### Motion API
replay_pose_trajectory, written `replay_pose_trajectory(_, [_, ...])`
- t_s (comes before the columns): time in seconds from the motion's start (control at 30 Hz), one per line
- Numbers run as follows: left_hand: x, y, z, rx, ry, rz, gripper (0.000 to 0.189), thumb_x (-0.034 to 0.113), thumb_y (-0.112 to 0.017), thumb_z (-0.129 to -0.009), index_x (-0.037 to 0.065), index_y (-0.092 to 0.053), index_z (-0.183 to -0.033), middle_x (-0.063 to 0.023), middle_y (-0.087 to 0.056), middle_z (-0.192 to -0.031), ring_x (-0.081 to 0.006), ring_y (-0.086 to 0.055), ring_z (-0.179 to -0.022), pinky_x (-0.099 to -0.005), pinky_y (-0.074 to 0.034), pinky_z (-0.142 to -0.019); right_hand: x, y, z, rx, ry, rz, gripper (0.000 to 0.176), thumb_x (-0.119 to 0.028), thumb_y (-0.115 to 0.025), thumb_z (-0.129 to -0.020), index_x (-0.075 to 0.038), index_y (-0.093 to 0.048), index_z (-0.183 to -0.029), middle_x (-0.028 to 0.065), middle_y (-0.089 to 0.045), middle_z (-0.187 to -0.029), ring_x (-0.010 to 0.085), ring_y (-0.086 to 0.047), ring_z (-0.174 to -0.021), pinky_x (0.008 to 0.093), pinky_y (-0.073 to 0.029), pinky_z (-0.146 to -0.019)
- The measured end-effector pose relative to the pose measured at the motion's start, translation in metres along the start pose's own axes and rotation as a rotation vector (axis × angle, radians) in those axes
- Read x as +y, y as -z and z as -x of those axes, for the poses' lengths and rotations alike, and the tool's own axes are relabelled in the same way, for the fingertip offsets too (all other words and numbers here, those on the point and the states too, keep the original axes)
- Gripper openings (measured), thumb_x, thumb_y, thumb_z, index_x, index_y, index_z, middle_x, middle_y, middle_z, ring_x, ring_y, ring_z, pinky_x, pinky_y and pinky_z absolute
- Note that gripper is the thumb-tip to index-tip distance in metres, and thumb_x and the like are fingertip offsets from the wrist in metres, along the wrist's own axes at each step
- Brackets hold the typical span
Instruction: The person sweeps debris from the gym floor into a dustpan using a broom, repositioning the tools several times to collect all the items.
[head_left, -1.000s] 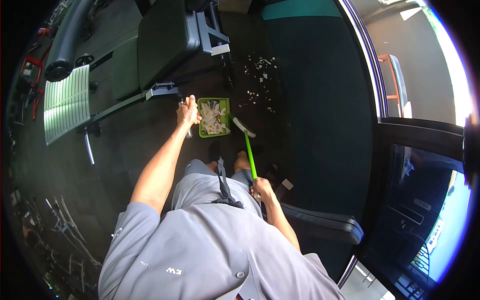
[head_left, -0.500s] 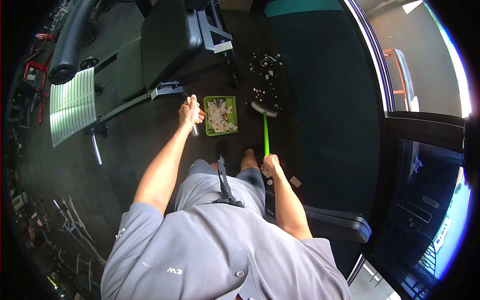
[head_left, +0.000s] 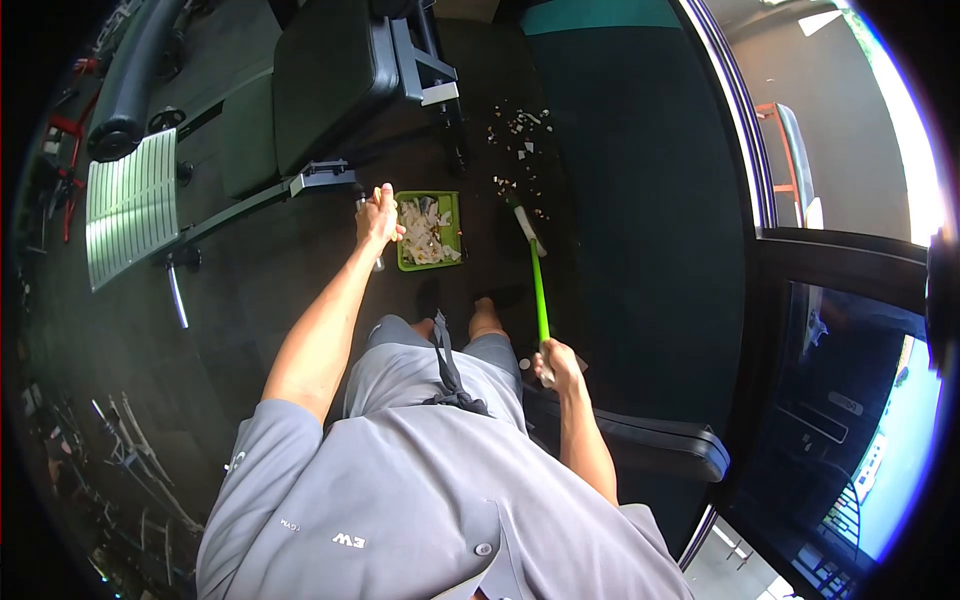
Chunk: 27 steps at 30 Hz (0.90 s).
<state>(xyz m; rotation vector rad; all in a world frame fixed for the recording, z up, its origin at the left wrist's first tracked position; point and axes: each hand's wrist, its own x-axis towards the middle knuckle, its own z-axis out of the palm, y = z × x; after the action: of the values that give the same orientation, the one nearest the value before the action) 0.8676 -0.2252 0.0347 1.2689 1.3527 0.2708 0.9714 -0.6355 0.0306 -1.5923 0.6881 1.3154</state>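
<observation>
My left hand (head_left: 378, 217) is closed beside the left edge of a green dustpan (head_left: 459, 215), apparently round its handle. A grey bar shows above and below this fist; its join to the pan is hidden. White and pale scraps (head_left: 425, 235) fill much of the dustpan, which rests on the dark floor. My right hand (head_left: 562, 365) grips the bright green handle of a broom (head_left: 541, 292). The broom's pale-edged head (head_left: 525, 222) touches the floor right of the dustpan. Beyond it lie scattered white crumbs and scraps (head_left: 522, 125).
A black padded exercise bench (head_left: 335, 85) on a metal frame stands at the upper left, with a ribbed metal plate (head_left: 130, 210). Another black pad (head_left: 650, 447) sits low by my right elbow. Window and door frames (head_left: 850, 255) line the right side.
My right hand has drawn back towards me and slightly right with the broom. The broom head has turned to a steeper angle. The whole view has shifted a little.
</observation>
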Motion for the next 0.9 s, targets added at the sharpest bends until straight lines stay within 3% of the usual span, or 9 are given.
replay_pose_trajectory(0.13, [0.000, 0.002, 0.004, 0.016, -0.004, 0.013, 0.055, 0.051, -0.043, -0.091, -0.001, -0.056, -0.081, -0.0087, -0.056, -0.056, -0.0186, -0.061, -0.045, -0.0284, -0.049, -0.038, 0.017, -0.048, -0.044, 0.008, -0.125, -0.236, 0.019, -0.021, -0.036, -0.094, -0.005, -0.045, -0.090, 0.0055, -0.047, -0.058, 0.0152, -0.045, -0.043, 0.0300, -0.042, -0.034])
replay_pose_trajectory(0.2, [-0.001, 0.004, 0.003, 0.016, -0.010, 0.013, 0.054, 0.051, -0.044, -0.091, -0.001, -0.056, -0.081, -0.0087, -0.056, -0.056, -0.0186, -0.061, -0.045, -0.0285, -0.050, -0.038, 0.028, -0.071, -0.043, -0.052, -0.097, -0.183, 0.020, -0.025, -0.034, -0.095, -0.005, -0.039, -0.094, 0.0037, -0.042, -0.054, 0.0138, -0.039, -0.040, 0.0279, -0.040, -0.034])
replay_pose_trajectory(0.27, [-0.003, 0.005, 0.001, 0.009, -0.015, 0.016, 0.053, 0.050, -0.045, -0.091, 0.000, -0.056, -0.080, -0.0088, -0.056, -0.057, -0.0184, -0.061, -0.045, -0.0285, -0.050, -0.038, 0.036, -0.077, -0.047, -0.187, -0.293, -0.294, 0.025, -0.029, -0.033, -0.095, -0.005, -0.039, -0.095, 0.0025, -0.041, -0.051, 0.0135, -0.039, -0.038, 0.0271, -0.039, -0.033])
replay_pose_trajectory(0.33, [-0.002, 0.007, 0.001, 0.000, -0.004, 0.023, 0.053, 0.051, -0.045, -0.091, 0.000, -0.055, -0.079, -0.0092, -0.057, -0.057, -0.0185, -0.061, -0.045, -0.0286, -0.050, -0.038, 0.031, -0.080, -0.025, -0.230, -0.334, -0.365, 0.025, -0.029, -0.033, -0.095, -0.005, -0.039, -0.095, 0.0021, -0.041, -0.051, 0.0137, -0.039, -0.038, 0.0265, -0.038, -0.032])
replay_pose_trajectory(0.6, [-0.025, 0.044, 0.007, -0.144, 0.015, 0.272, 0.047, 0.051, -0.045, -0.091, 0.004, -0.051, -0.088, -0.0120, -0.058, -0.060, -0.0171, -0.058, -0.044, -0.0293, -0.048, -0.038, -0.009, -0.050, 0.098, -0.127, -0.102, -0.043, 0.021, -0.023, -0.039, -0.095, -0.003, -0.045, -0.099, 0.0043, -0.047, -0.062, 0.0117, -0.043, -0.045, 0.0261, -0.041, -0.038])
replay_pose_trajectory(0.77, [-0.037, 0.073, 0.046, -0.044, 0.046, 0.444, 0.046, 0.051, -0.045, -0.092, 0.006, -0.049, -0.086, -0.0099, -0.056, -0.064, -0.0175, -0.057, -0.043, -0.0271, -0.046, -0.036, -0.031, -0.035, 0.115, 0.056, 0.138, 0.278, 0.018, -0.023, -0.043, -0.094, -0.006, -0.049, -0.094, 0.0036, -0.049, -0.062, 0.0104, -0.046, -0.043, 0.0264, -0.044, -0.038])
replay_pose_trajectory(0.9, [-0.065, 0.055, 0.051, 0.069, 0.147, 0.552, 0.047, 0.053, -0.043, -0.092, 0.006, -0.048, -0.087, -0.0105, -0.057, -0.066, -0.0185, -0.057, -0.044, -0.0284, -0.048, -0.038, -0.072, -0.024, 0.099, 0.138, 0.241, 0.448, 0.021, -0.025, -0.043, -0.095, -0.005, -0.050, -0.092, 0.0038, -0.049, -0.060, 0.0117, -0.047, -0.042, 0.0279, -0.044, -0.037])
